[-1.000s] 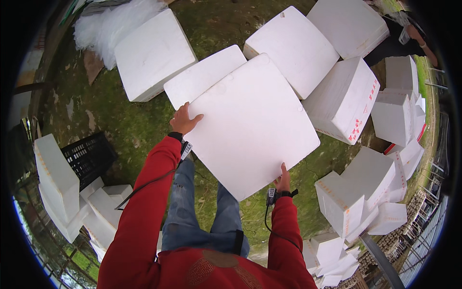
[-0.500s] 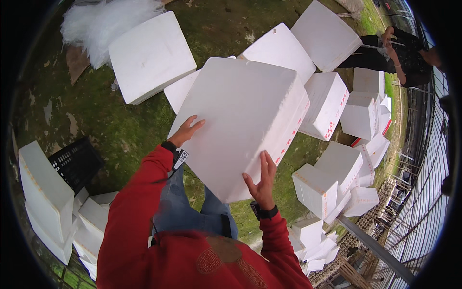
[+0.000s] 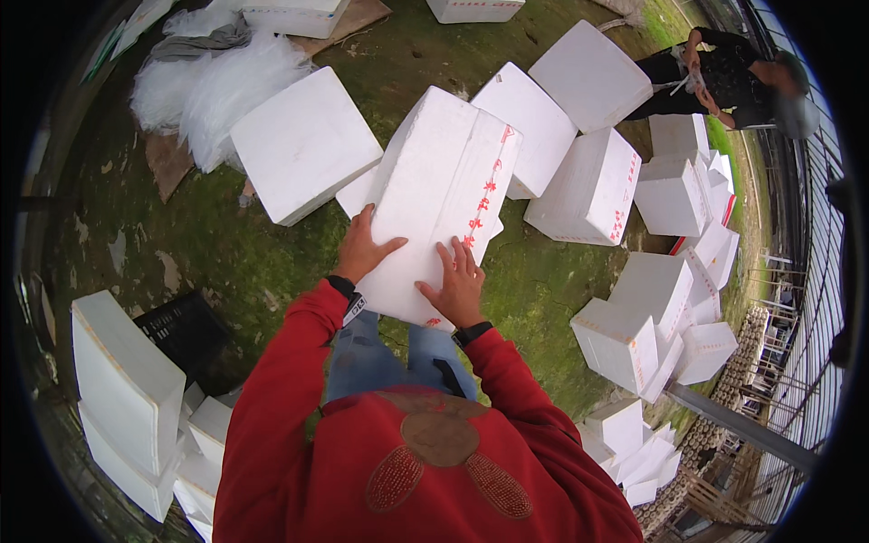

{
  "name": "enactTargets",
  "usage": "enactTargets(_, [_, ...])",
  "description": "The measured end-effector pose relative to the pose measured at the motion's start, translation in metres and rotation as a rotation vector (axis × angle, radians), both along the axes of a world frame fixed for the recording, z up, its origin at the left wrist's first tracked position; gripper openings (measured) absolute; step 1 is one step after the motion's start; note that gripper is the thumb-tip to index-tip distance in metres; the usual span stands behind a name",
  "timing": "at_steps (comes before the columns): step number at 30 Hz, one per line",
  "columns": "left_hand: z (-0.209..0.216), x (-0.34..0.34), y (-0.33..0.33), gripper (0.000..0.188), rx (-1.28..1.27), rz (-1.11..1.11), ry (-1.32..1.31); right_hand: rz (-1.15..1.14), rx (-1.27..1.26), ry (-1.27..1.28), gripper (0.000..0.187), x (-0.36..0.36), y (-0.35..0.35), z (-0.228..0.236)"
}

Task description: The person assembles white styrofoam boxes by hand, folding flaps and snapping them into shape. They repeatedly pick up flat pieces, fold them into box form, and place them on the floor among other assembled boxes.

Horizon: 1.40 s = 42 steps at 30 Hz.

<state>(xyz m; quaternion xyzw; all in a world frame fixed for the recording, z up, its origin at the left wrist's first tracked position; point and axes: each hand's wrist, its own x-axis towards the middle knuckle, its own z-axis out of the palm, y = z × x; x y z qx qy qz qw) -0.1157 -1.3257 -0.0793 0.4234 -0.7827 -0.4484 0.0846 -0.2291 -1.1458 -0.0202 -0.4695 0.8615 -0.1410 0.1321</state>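
A large white foam box (image 3: 433, 195) with red printing and a lid seam along its upturned side lies tilted before me, over other white boxes. My left hand (image 3: 364, 249) rests on its near left part, thumb stretched across the face and fingers along the left edge. My right hand (image 3: 460, 288) lies on the near right part, fingers spread beside the red printing. Both hands touch the box with fingers apart, neither wrapped round it. What supports the box underneath is hidden.
White foam boxes stand around: one (image 3: 308, 145) at far left, one (image 3: 588, 185) at right, a stack (image 3: 127, 380) at near left. Clear plastic bags (image 3: 240, 86) lie beyond. A black crate (image 3: 186, 333) sits at left. A person (image 3: 724, 81) stands at far right.
The box has turned from its broad plain face to its side with the printing and seam. My hands have come closer together, the right one moving left and up.
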Motion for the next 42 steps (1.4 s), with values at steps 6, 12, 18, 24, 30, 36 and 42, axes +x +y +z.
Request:
enactTargets(6, [-0.004,0.013,-0.01,0.09,-0.031,-0.006,-0.145,-0.107,0.046,0.074,0.082,0.022,-0.012,-0.018])
enactTargets(12, [-0.016,0.024,-0.027,0.082,-0.052,-0.015,-0.124,0.035,-0.057,0.089,0.079,0.01,0.006,-0.025])
enactTargets(18, [-0.01,0.037,-0.041,0.078,-0.032,-0.004,-0.171,0.106,-0.015,0.051,0.075,0.004,0.003,-0.017])
enactTargets(24, [-0.017,0.031,-0.043,0.082,-0.081,-0.038,-0.173,0.084,-0.096,0.07,0.078,-0.005,0.016,-0.027])
enactTargets(30, [-0.022,0.044,-0.04,0.079,-0.006,-0.066,-0.159,-0.637,-0.064,-0.693,0.099,-0.017,0.035,-0.054])
enactTargets(36, [-0.003,0.054,-0.022,0.087,0.297,-0.021,0.078,-0.697,-0.495,-1.128,0.095,-0.055,-0.027,-0.067])
enactTargets(42, [0.027,0.054,-0.008,0.085,0.696,0.153,0.329,-0.561,-0.597,-0.966,0.068,-0.051,-0.037,-0.019])
